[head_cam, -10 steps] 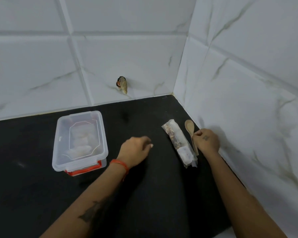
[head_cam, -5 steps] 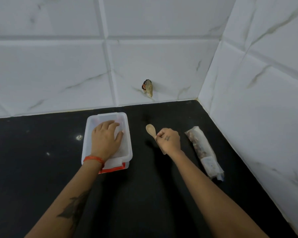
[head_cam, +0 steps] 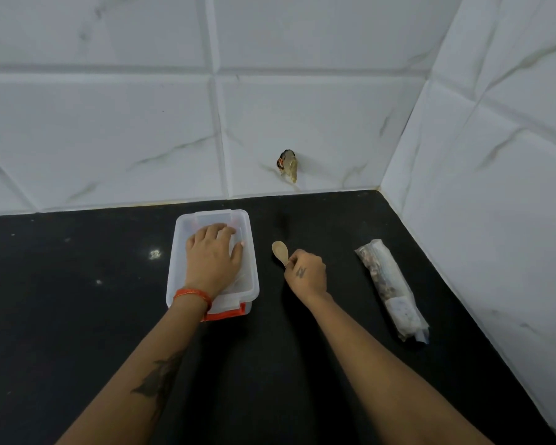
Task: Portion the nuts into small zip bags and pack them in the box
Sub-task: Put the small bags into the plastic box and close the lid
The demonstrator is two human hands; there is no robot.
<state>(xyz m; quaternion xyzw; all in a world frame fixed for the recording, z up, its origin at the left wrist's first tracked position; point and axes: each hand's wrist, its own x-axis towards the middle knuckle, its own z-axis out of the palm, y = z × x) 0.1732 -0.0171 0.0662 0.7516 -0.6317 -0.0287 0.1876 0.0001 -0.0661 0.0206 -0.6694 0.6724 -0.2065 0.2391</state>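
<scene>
Head view, and both my hands are down on the black counter (head_cam: pixel 77 316). Left hand (head_cam: pixel 214 258) lies flat on the lid of the clear plastic box (head_cam: pixel 249 274), fingers straight and spread, palm pressing the top; the box's orange latch (head_cam: pixel 225 314) faces me. Right hand (head_cam: pixel 305 274) is curled around the handle of the wooden spoon (head_cam: pixel 280 250), bowl pointing away, just right of the box. Further right, near the tiled side wall (head_cam: pixel 495 187), the long bag of nuts (head_cam: pixel 390 289) lies untouched, well apart from both hands.
</scene>
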